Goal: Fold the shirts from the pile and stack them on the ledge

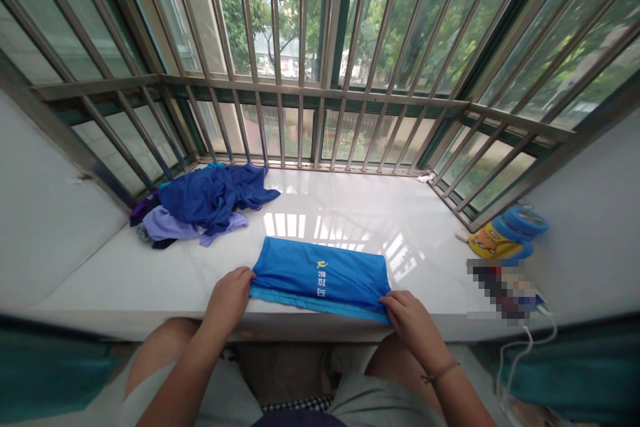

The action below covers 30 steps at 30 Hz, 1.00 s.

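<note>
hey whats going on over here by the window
A seated person is holding a flat piece of blue fabric with printed lettering at the front of a white sill. The left hand pinches one end and the right hand the other. A loose pile of clothes lies farther back on the left, and a blue-and-yellow container is on the right.

Pale shorts (390,403), dark top (300,419), thin bracelet (443,371).
Along the bottom of the frame I see the shorts, loose and greyish, ending above bare knees (163,343); between them, a black-and-white checked cloth (300,404) shows above the navy-looking curve of the top. At lower right, the bracelet circles the right wrist (425,350), a small lump on its band.
</note>
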Each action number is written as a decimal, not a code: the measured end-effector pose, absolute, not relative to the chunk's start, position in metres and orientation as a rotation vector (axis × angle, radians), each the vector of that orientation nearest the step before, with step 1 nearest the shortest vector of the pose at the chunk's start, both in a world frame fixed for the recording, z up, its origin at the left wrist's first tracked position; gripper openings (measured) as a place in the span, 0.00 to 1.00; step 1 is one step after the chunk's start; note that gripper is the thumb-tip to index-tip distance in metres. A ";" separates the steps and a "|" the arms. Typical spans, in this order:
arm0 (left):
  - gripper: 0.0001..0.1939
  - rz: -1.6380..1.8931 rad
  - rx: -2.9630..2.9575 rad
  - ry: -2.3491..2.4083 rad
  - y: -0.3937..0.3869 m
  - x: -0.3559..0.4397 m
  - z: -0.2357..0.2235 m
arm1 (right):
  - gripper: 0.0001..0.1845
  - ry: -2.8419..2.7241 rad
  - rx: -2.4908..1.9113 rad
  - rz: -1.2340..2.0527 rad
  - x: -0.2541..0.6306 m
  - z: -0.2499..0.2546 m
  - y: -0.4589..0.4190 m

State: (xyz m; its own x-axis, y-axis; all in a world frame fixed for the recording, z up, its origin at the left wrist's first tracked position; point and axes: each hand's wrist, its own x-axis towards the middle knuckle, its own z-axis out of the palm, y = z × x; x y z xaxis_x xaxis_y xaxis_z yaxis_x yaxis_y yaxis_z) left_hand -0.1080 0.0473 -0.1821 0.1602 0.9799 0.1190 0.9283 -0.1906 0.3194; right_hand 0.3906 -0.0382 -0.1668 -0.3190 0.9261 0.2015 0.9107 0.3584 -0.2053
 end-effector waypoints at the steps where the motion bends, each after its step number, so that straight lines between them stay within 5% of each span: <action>1: 0.19 0.455 2.262 1.894 0.047 -0.108 -0.183 | 0.17 -2.346 -1.628 0.074 0.389 -0.165 -0.040; 7: 0.24 0.587 2.317 1.848 0.050 -0.094 -0.187 | 0.12 -2.280 -1.729 0.025 0.366 -0.161 -0.049; 14: 0.22 0.491 2.295 1.781 0.051 -0.065 -0.200 | 0.24 -2.192 -1.857 -0.070 0.335 -0.198 -0.043; 25: 0.22 0.543 2.422 1.380 0.002 -0.027 -0.216 | 0.28 -1.646 -2.459 -0.231 0.416 -0.177 -0.010; 30: 0.20 0.824 2.232 1.473 0.019 -0.037 -0.212 | 0.34 -1.319 -2.671 0.116 0.409 -0.163 0.005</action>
State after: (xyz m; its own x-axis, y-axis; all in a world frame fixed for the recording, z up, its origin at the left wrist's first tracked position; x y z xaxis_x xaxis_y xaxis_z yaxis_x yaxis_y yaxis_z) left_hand -0.0367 0.0186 -0.2119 0.2937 0.9144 0.2784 0.7159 -0.4034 0.5698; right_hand 0.4094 0.0053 -0.1625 0.6079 0.7940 0.0014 0.7815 -0.5981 -0.1774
